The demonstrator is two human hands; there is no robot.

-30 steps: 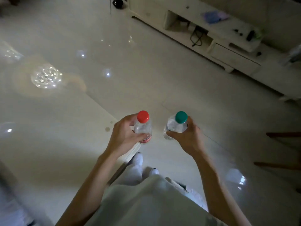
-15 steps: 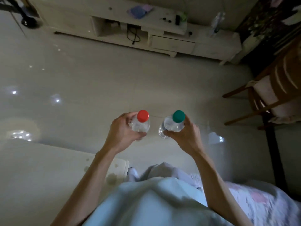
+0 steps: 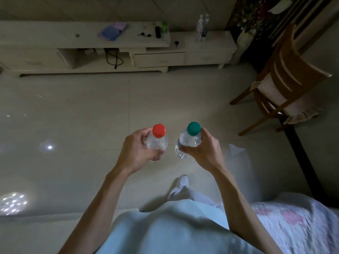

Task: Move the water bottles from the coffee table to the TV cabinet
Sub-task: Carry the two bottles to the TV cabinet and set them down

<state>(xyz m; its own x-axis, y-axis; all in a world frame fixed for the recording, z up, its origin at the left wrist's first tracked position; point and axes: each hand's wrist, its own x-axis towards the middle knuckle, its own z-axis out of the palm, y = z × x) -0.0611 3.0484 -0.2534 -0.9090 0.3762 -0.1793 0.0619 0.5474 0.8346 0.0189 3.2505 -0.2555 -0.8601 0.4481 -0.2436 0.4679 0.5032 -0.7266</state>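
The left hand (image 3: 135, 154) grips a red-capped water bottle (image 3: 157, 139); the right hand (image 3: 202, 153) grips a green-capped water bottle (image 3: 189, 139), just beside it. Bare tiled floor (image 3: 110, 107) lies open up to the TV cabinet (image 3: 183, 59); a wooden chair (image 3: 286, 79) flanks the right.

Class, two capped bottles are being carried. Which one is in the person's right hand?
The green-capped bottle, held by the right hand. The left hand holds the red-capped bottle.

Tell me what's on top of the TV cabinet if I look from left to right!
Along the TV cabinet top: blue and purple cloth → small dark bits → black stick-shaped thing → green object → clear bottles on the lower right section.
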